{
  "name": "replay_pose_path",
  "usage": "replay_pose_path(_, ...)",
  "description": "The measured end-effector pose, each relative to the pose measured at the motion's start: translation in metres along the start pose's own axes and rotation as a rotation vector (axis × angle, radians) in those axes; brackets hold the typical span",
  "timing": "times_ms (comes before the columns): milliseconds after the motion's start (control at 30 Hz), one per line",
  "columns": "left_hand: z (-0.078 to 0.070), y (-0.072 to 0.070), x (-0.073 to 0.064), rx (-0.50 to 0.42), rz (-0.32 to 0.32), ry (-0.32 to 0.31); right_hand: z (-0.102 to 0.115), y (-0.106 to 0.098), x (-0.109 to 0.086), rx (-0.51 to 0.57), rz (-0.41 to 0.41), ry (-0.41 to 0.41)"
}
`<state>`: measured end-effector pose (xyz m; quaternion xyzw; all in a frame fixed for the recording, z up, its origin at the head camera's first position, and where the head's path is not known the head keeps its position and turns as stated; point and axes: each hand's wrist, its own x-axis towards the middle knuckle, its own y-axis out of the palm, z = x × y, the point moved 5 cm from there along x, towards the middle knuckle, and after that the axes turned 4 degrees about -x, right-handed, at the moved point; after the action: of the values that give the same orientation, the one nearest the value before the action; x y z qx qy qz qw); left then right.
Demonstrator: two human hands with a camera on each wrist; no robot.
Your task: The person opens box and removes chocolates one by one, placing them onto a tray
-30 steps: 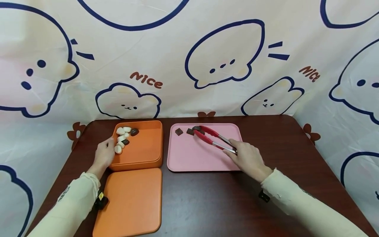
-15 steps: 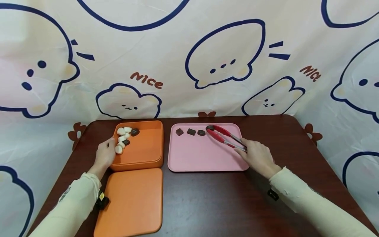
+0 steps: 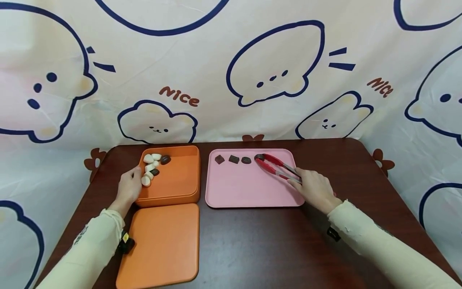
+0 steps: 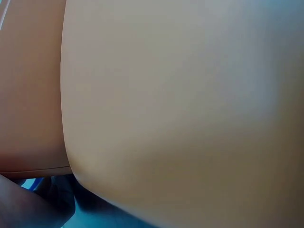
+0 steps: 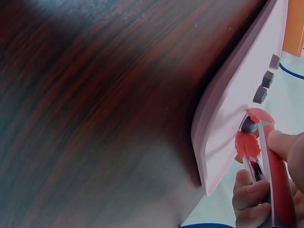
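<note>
"Where are the tongs (image 3: 267, 167)?"

"Over the tray (image 3: 249, 192), gripped by the right hand (image 3: 317, 188), their tips round a dark piece (image 3: 259, 157)."

"And the left hand (image 3: 128, 186)?"

"Gripping the box (image 3: 178, 172), left of the tray."

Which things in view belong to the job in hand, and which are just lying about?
Seemingly in the job: right hand, tongs, dark pieces, pink tray, left hand, orange box.

Apparently lying about: orange lid; perhaps the untouched white pieces.
</note>
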<state>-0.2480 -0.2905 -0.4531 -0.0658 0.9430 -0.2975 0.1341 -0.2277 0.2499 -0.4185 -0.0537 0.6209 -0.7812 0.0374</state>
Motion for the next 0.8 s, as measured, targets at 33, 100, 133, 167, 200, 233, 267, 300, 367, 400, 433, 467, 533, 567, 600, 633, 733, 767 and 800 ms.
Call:
replay_pose_path(33, 0.001, 0.0, 0.0, -0.001, 0.003, 0.0, 0.0, 0.0, 0.0, -0.003, 0.0, 0.001)
replay_pose_path(100, 0.002, -0.001, -0.001, 0.0, 0.009, 0.001, 0.001, 0.001, 0.0, -0.011, 0.003, 0.0)
replay_pose_path(133, 0.002, -0.001, -0.001, -0.002, 0.013, 0.0, 0.001, 0.001, 0.0, -0.015, 0.005, 0.0)
replay_pose_path(167, 0.003, -0.001, -0.001, -0.003, 0.015, 0.0, 0.002, 0.001, 0.0, -0.021, 0.005, 0.0)
replay_pose_path(200, 0.002, 0.0, -0.001, -0.005, 0.017, 0.005, 0.002, 0.001, 0.001, -0.024, 0.004, -0.001)
replay_pose_path(233, 0.002, 0.0, -0.001, -0.006, 0.018, 0.009, 0.003, 0.0, 0.0, -0.025, 0.004, 0.003)
replay_pose_path(267, 0.001, 0.0, -0.001, -0.009, 0.019, 0.01, 0.003, -0.001, 0.0, -0.026, 0.003, 0.004)
replay_pose_path(300, 0.001, 0.0, -0.001, -0.014, 0.02, 0.009, 0.003, -0.001, 0.0, -0.026, 0.004, 0.008)
replay_pose_path(367, 0.0, 0.0, -0.001, -0.018, 0.024, 0.011, 0.004, -0.003, -0.001, -0.025, 0.003, 0.015)
replay_pose_path(400, -0.001, 0.0, -0.001, -0.018, 0.025, 0.01, 0.004, -0.004, -0.001, -0.021, 0.003, 0.018)
replay_pose_path(433, -0.001, 0.0, -0.001, -0.02, 0.025, 0.006, 0.004, -0.004, -0.002, -0.019, 0.004, 0.021)
replay_pose_path(467, -0.001, 0.0, -0.001, -0.018, 0.024, 0.004, 0.004, -0.005, -0.002, -0.017, 0.002, 0.02)
replay_pose_path(533, -0.001, 0.0, 0.0, -0.016, 0.024, 0.004, 0.004, -0.006, -0.003, -0.01, -0.002, 0.019)
replay_pose_path(567, -0.002, 0.001, 0.0, -0.016, 0.024, 0.004, 0.004, -0.007, -0.004, -0.007, -0.006, 0.019)
replay_pose_path(600, -0.002, 0.001, 0.0, -0.016, 0.024, 0.003, 0.004, -0.007, -0.004, -0.005, -0.01, 0.018)
replay_pose_path(633, -0.002, 0.001, 0.001, -0.015, 0.021, 0.004, 0.004, -0.008, -0.004, -0.004, -0.014, 0.017)
replay_pose_path(733, -0.002, 0.001, 0.001, -0.018, 0.014, 0.001, 0.007, -0.011, -0.004, -0.006, -0.036, 0.01)
replay_pose_path(767, -0.002, 0.001, 0.002, -0.017, 0.013, -0.003, 0.009, -0.011, -0.004, -0.005, -0.043, 0.003)
replay_pose_path(800, -0.002, 0.001, 0.002, -0.015, 0.011, -0.004, 0.011, -0.012, -0.004, -0.005, -0.051, -0.003)
